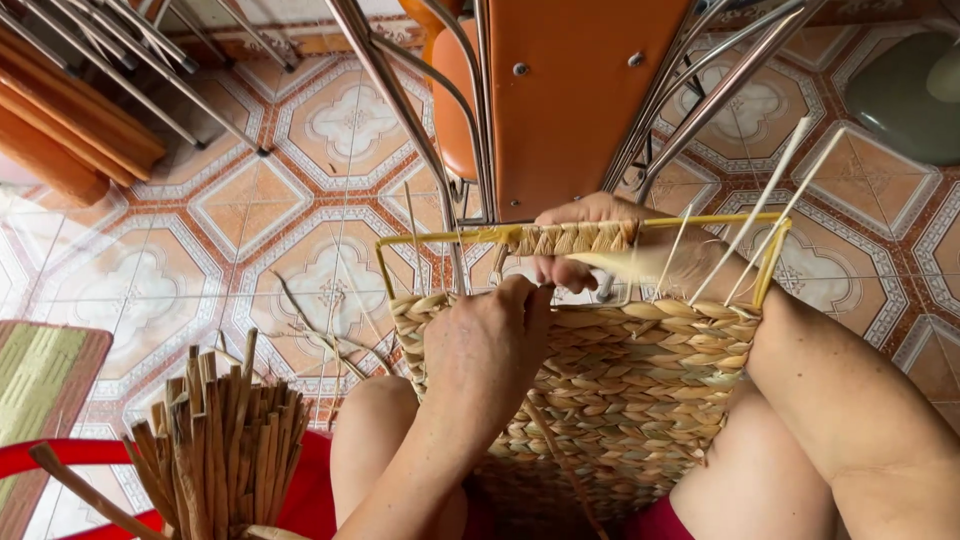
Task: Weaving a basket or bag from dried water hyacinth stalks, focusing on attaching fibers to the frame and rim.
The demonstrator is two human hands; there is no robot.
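A woven straw basket (620, 390) on a yellow wire frame (440, 239) rests on my lap. My left hand (490, 340) presses on the basket's woven rim, fingers curled near the wrapped part of the top wire. Reaching over the far side of the frame, my right hand (585, 240) pinches a pale straw strand (640, 262) just below the wrapped section (575, 237). Several thin pale stakes (760, 215) stick up at the basket's right end.
A bundle of dried straw stalks (225, 440) stands at lower left beside a red seat edge (60, 460). An orange chair with metal legs (560, 90) stands right in front. Patterned tile floor (250, 200) lies all around, with a green mat (40, 380) at left.
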